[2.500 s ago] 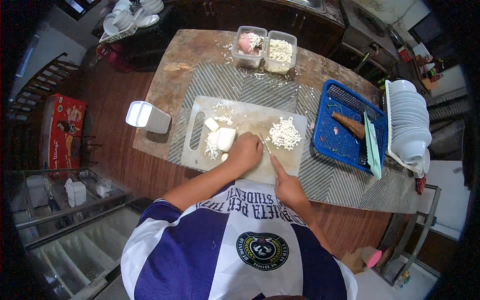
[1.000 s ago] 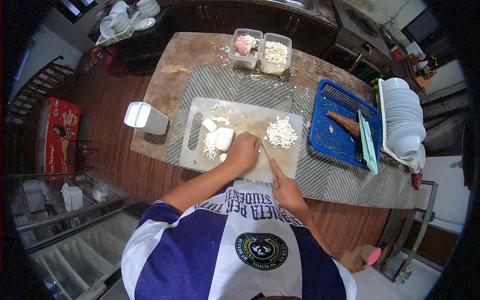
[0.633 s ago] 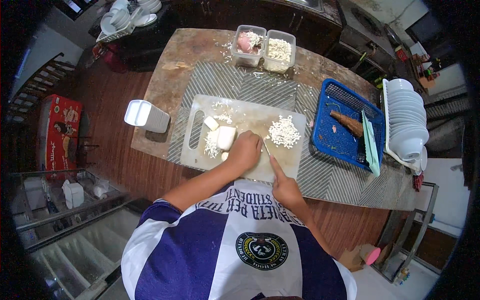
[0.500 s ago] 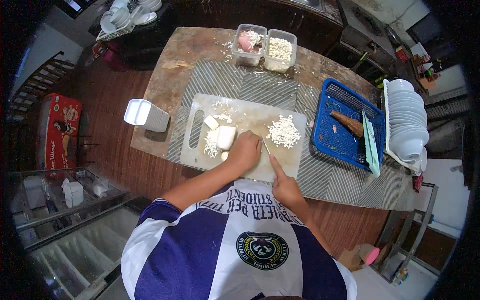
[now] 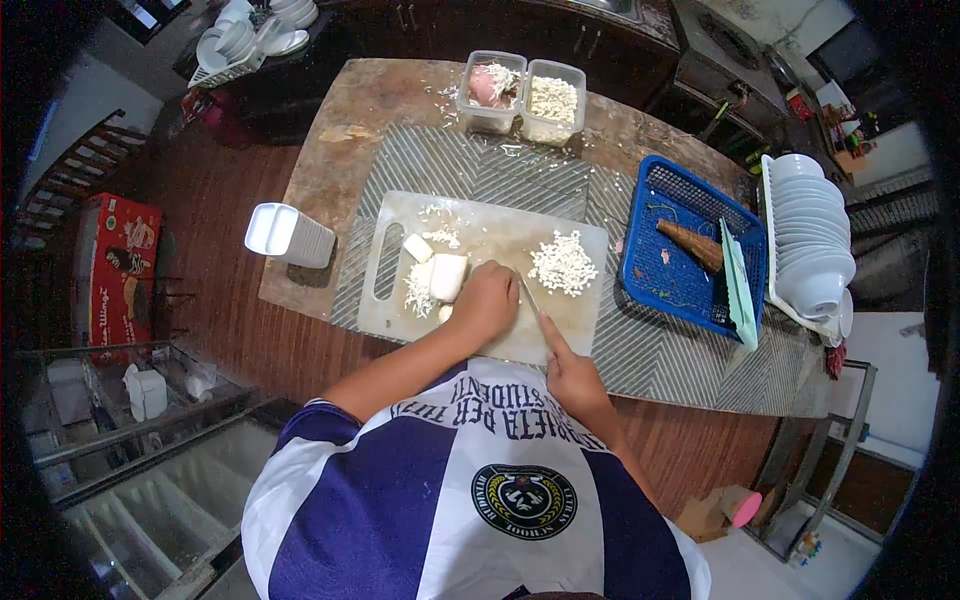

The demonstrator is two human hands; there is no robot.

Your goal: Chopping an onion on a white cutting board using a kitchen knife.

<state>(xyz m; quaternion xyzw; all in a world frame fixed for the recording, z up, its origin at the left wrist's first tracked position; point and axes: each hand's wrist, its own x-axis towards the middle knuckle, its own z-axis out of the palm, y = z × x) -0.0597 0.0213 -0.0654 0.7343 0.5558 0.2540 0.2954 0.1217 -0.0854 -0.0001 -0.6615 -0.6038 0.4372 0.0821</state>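
Both bare forearms come up from the lower edge and angle inward, so the hands lie close together. The left hand [image 5: 485,300] is cupped, knuckles up, fingers curled under and pressed down flat, wrist bent slightly. The right hand [image 5: 568,368] sits just behind it and lower, fist closed in a firm grip (forefinger stretched forward along the top), wrist straight, elbow tucked near the torso.

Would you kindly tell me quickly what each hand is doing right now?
Left hand: curled, pressing down on pale food on the white plastic cutting board.
Right hand: closed on a thin-bladed knife.
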